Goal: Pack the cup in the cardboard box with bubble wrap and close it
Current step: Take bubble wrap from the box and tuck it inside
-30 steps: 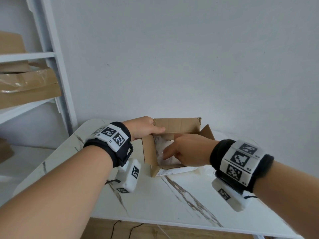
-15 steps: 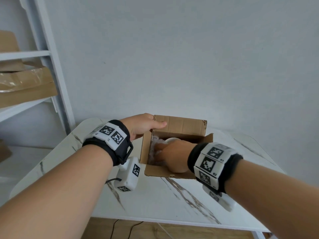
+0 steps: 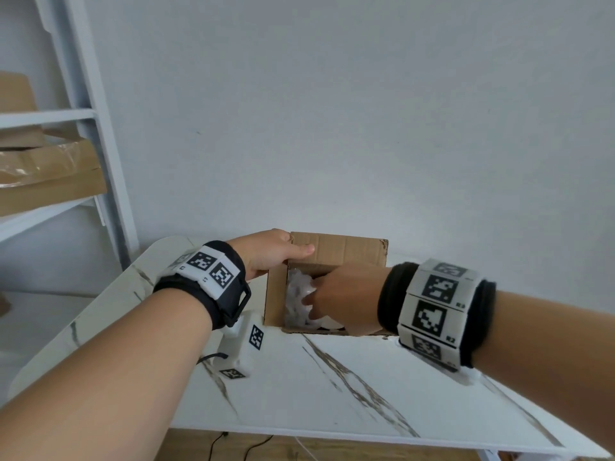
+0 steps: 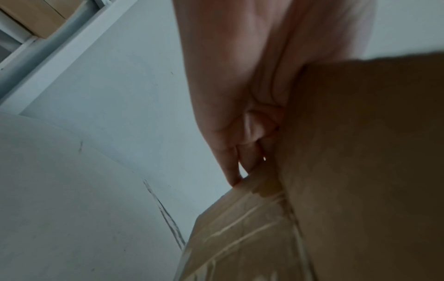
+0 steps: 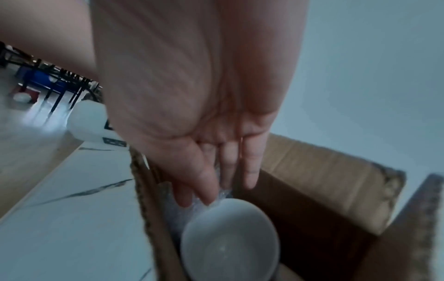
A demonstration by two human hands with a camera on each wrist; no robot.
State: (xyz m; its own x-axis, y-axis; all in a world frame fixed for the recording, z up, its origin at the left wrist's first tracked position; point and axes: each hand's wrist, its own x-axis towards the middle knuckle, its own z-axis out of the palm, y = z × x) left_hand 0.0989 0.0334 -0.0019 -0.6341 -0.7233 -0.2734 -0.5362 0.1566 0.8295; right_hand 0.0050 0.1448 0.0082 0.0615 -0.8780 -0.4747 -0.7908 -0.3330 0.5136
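Observation:
A small brown cardboard box (image 3: pixel 346 251) stands open on the white marble table (image 3: pixel 299 387). My left hand (image 3: pixel 269 252) grips its far-left flap, thumb on the inner face and fingers curled behind the cardboard box (image 4: pixel 360 152). My right hand (image 3: pixel 336 294) reaches into the opening with straight fingers pushing the clear bubble wrap (image 3: pixel 298 301) toward the left wall. In the right wrist view the fingers (image 5: pixel 204 182) press the bubble wrap (image 5: pixel 185 211) beside the white cup (image 5: pixel 230 237), which sits upright inside the cardboard box (image 5: pixel 324 171). In the head view only a sliver of the cup (image 3: pixel 331 326) shows.
A white shelf unit (image 3: pixel 100 154) with flat cardboard and plastic-wrapped packages (image 3: pixel 50 174) stands to the left of the table. A plain wall rises close behind the box. The table's near edge runs below my forearms, with cables hanging under it.
The box was tipped from lying toward me to standing with its opening up. My right hand went deeper into it, down against the bubble wrap. My left hand kept its hold on the flap.

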